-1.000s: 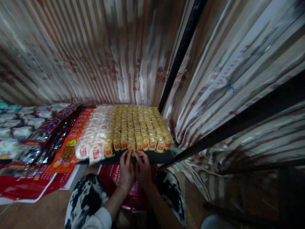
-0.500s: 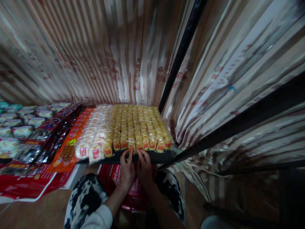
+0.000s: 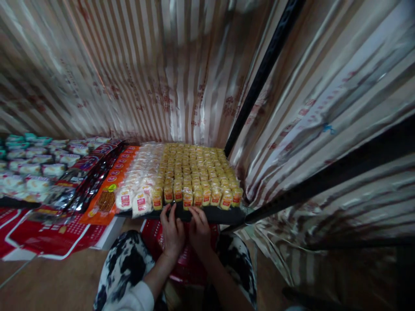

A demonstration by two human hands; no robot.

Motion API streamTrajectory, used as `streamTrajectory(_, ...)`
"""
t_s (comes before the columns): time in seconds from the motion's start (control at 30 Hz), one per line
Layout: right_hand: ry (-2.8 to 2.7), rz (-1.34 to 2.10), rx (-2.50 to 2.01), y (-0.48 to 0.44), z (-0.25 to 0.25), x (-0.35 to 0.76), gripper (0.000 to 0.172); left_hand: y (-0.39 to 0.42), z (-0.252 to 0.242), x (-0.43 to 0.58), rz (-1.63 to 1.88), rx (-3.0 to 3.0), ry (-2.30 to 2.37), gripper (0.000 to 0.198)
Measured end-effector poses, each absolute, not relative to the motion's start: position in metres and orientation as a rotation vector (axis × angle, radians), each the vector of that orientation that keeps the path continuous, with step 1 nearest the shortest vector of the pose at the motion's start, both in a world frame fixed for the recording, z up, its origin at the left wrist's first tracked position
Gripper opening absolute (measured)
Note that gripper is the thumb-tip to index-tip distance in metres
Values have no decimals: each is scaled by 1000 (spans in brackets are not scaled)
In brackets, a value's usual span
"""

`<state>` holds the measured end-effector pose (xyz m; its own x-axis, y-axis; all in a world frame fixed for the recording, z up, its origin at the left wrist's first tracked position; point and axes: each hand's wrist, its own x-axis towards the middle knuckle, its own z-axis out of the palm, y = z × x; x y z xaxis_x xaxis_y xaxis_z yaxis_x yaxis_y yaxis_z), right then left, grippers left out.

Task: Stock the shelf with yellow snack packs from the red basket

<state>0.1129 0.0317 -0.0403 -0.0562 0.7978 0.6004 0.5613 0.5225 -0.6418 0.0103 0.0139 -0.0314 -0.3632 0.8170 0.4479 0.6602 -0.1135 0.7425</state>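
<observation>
Rows of small yellow wrapped packs (image 3: 197,172) with red labels cover the right part of a dark shelf (image 3: 227,214). My left hand (image 3: 171,231) is at the shelf's front edge, fingers bent and slightly apart, just below the front row, with nothing visible in it. Beside it on the right, my right hand (image 3: 199,229) has its fingertips near the bottom of a front yellow pack (image 3: 187,199); whether they touch it is unclear. White wrapped packs (image 3: 142,202) stand in rows just left of the yellow ones.
Left of the white packs lie an orange packet (image 3: 106,196), dark shiny packets (image 3: 92,172) and more white packs (image 3: 53,169). A red basket (image 3: 188,265) is between my knees. Black shelf posts (image 3: 259,86) and striped sheeting (image 3: 184,77) surround the shelf.
The view has shifted, so the shelf and packs appear further right. My left hand has moved left relative to the front packs, its fingers away from the pack it was beside.
</observation>
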Motion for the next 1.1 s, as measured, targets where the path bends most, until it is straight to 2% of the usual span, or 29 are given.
streamTrajectory(0.2,-1889,418,-1094,37,-39,65,45,15,-13,-30,1554,1488,2155,47)
streamTrajectory(0.47,-1941,428,-993,52,-45,29,45,27,-25,-50,1499,1365,2099,45)
streamTrajectory(0.77,-1889,462,-1105,40,-25,38,40,19,-8,-39,1612,1366,2001,36)
streamTrajectory(1.1,-1854,291,-1216,39,-35,71,37,30,-19,-11,1580,1446,1827,33)
